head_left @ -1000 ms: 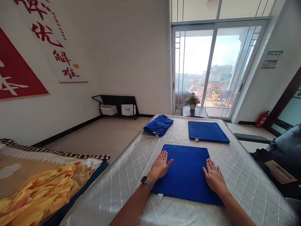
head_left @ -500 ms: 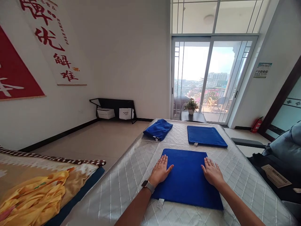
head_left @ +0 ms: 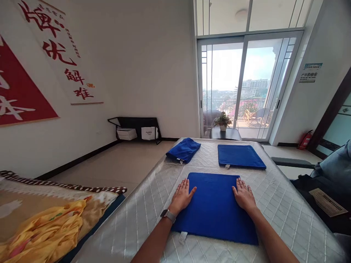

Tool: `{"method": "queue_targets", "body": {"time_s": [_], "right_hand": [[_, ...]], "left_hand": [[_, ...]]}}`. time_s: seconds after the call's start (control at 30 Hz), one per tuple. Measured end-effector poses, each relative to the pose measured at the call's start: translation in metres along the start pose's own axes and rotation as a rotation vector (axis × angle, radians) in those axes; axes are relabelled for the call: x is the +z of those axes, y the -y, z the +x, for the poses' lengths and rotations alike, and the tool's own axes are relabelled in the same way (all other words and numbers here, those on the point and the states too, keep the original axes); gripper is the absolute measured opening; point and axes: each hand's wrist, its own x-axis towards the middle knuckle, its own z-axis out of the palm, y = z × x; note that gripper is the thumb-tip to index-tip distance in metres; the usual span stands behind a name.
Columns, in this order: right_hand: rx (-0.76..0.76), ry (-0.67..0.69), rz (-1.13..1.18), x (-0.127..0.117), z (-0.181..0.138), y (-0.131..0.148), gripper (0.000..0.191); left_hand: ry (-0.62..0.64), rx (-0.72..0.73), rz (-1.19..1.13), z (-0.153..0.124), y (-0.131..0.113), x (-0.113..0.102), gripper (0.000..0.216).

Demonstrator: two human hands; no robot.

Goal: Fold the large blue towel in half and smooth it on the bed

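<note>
A blue cushion cover lies flat before me on a silvery quilted surface, a white label sticking out at its near left corner. My left hand rests open on its left edge, fingers pointing away and thumb on the cloth. On the opposite edge my right hand lies open too, its thumb touching the cloth. Beyond, at the right, is a second flat blue cover with a label. A crumpled blue cover sits at the far left.
To the left stands a bed with a yellow cloth on it. Past the far edge are a chair and a potted plant. Dark clothing or bags lie at the right.
My left hand has slid slightly left, toward the outer edge of the cover. The right hand stays at its edge. The view has shifted a little.
</note>
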Motion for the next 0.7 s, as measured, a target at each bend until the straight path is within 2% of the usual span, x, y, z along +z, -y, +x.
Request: {"method": "queue_targets", "body": {"time_s": [0.1,0.2,0.33,0.47,0.53,0.6,0.7], "right_hand": [[-0.007,-0.008,0.030,0.000,0.000,0.000,0.068],[-0.009,-0.017,0.045,0.001,0.000,0.000,0.068],[-0.004,-0.021,0.045,0.000,0.000,0.001,0.067],[-0.016,-0.024,0.018,0.002,-0.001,-0.001,0.067],[-0.038,-0.029,-0.006,0.005,-0.002,-0.003,0.065],[-0.057,-0.030,-0.024,0.006,-0.003,-0.005,0.063],[-0.056,-0.026,-0.027,0.005,-0.004,-0.005,0.063]], "left_hand": [[-0.026,-0.017,0.067,0.001,-0.001,-0.004,0.089],[-0.071,0.038,0.126,0.002,-0.020,-0.013,0.088],[-0.017,0.293,0.071,0.006,-0.080,-0.017,0.081],[-0.016,0.521,-0.045,0.015,-0.160,0.001,0.073],[-0.030,0.538,-0.098,0.021,-0.192,0.014,0.071],[-0.022,0.496,-0.132,0.027,-0.212,0.026,0.072],[0.011,0.422,-0.133,0.033,-0.215,0.036,0.075]]}}
